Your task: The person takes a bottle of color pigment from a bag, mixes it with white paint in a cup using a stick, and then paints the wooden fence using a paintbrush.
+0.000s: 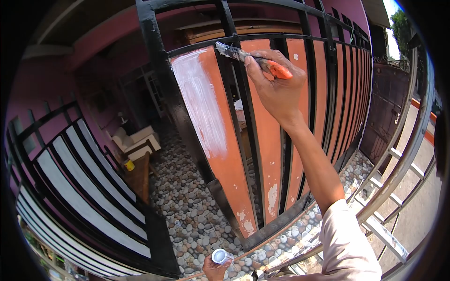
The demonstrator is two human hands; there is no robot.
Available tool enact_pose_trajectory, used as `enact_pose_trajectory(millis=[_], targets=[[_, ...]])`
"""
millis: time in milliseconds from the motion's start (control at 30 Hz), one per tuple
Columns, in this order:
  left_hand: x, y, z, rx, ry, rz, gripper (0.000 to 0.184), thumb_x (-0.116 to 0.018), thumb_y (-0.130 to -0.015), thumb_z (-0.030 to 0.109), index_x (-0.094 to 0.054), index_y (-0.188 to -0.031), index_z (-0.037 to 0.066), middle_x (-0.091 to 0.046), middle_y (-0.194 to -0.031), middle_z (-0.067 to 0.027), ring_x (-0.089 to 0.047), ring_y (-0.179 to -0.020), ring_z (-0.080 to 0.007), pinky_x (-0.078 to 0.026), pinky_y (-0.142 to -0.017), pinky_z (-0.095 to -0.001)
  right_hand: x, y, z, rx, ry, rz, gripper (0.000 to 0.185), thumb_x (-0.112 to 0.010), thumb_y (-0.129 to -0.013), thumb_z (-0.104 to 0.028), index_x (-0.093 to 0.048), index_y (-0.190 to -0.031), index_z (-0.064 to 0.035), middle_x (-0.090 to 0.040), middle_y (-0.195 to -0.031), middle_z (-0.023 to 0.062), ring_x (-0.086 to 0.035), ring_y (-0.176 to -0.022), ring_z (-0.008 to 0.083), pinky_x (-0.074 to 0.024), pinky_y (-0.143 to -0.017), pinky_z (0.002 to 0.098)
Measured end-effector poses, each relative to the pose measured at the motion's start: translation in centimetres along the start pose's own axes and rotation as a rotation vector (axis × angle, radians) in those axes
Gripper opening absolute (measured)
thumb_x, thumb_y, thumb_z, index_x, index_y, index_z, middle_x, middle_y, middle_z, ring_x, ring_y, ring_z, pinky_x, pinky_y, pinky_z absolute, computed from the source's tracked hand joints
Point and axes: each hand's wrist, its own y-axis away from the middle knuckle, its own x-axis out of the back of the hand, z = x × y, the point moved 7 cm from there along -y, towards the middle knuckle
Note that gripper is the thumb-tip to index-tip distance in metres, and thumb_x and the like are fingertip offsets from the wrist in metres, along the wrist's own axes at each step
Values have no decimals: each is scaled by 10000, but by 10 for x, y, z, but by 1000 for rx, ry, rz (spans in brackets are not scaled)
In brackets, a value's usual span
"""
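Observation:
My right hand [276,86] is closed around a paintbrush [241,54] with an orange-tipped handle. Its bristles, coated in white paint, are close to the top right of the first gate panel [225,173]; whether they touch it I cannot tell. That panel is orange, with a streaky coat of white paint [199,103] over its upper left part. Low at the bottom of the view, my left hand [216,269] grips a small cup [219,255] of white paint. Part of that hand is cut off by the frame edge.
More orange panels [265,140] stand between black bars to the right, some with chipped spots. At left is a gate leaf with white panels [70,178]. Pebbled paving [192,220] lies below. A metal ladder [386,236] stands at right. Behind are a bench [140,175] and an armchair [136,140].

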Motion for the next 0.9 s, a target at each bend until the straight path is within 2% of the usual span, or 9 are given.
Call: enact_pose_trajectory(millis=[33, 233, 467, 533, 567, 633, 767, 867, 900], targets=[[-2, 1, 4, 1, 0, 1, 502, -753, -669, -175, -534, -1102, -47, -650, -1042, -140, -664, -949, -200, -582, -833, -351, 4, 2, 5, -40, -37, 61, 115, -742, -801, -78, -689, -866, 0, -630, -608, 35, -622, -539, 107, -475, -510, 233], [-3, 3, 5, 34, 23, 7, 517, -772, -663, -151, -535, -1109, -44, -651, -1044, -131, -663, -947, -198, -575, -846, -346, 0, 3, 13, -95, -75, 83, 122, -747, -812, -90, -666, -823, 0, -509, -544, -14, -491, -504, 44, -410, -488, 210], [-11, 6, 21, 11, 3, -21, 512, -783, -669, -136, -538, -1109, -44, -654, -1035, -127, -662, -938, -183, -565, -833, -328, -8, 1, 18, -115, -100, 51, 125, -733, -829, -99, -657, -819, 0, -499, -539, -15, -477, -504, 33, -385, -484, 207], [-9, 6, 19, 2, 8, -29, 510, -783, -671, -134, -539, -1109, -43, -655, -1033, -127, -661, -937, -179, -564, -830, -327, -9, 4, 15, -189, 20, -87, 127, -700, -891, -105, -678, -892, 20, -626, -675, -20, -546, -649, 19, -431, -561, 182], [-6, 5, 11, 8, -4, -27, 511, -782, -673, -133, -537, -1112, -42, -654, -1035, -128, -661, -935, -180, -564, -832, -328, -8, 8, 15, -189, 21, -88, 127, -700, -891, -105, -678, -892, 20, -626, -675, -20, -546, -649, 19, -431, -561, 182], [-5, 5, 9, 13, -15, -24, 512, -781, -675, -133, -535, -1115, -41, -653, -1038, -128, -661, -933, -180, -564, -833, -330, -5, 17, 17, -202, -26, -68, 121, -717, -843, -106, -660, -813, -4, -502, -537, -5, -457, -494, 43, -382, -480, 220], [-6, 6, 8, -8, 31, -36, 522, -781, -680, -129, -526, -1126, -40, -649, -1048, -129, -659, -946, -184, -565, -837, -336, 8, 41, 8, -225, 7, -133, 111, -705, -840, -96, -662, -803, -1, -553, -550, 20, -517, -499, 59, -413, -484, 234], [-7, 7, 11, 0, 26, -39, 526, -784, -680, -126, -523, -1129, -40, -648, -1051, -129, -656, -956, -185, -563, -845, -340, 10, 51, 0, -243, 26, -265, 82, -692, -816, -68, -662, -780, -1, -646, -613, 69, -627, -528, 113, -466, -497, 248], [-7, 8, 12, 18, 25, -35, 526, -785, -679, -126, -524, -1128, -41, -649, -1051, -128, -655, -959, -184, -560, -851, -341, 10, 50, -1, -243, 27, -266, 82, -692, -816, -68, -662, -780, -1, -646, -613, 69, -627, -528, 113, -466, -497, 248]])
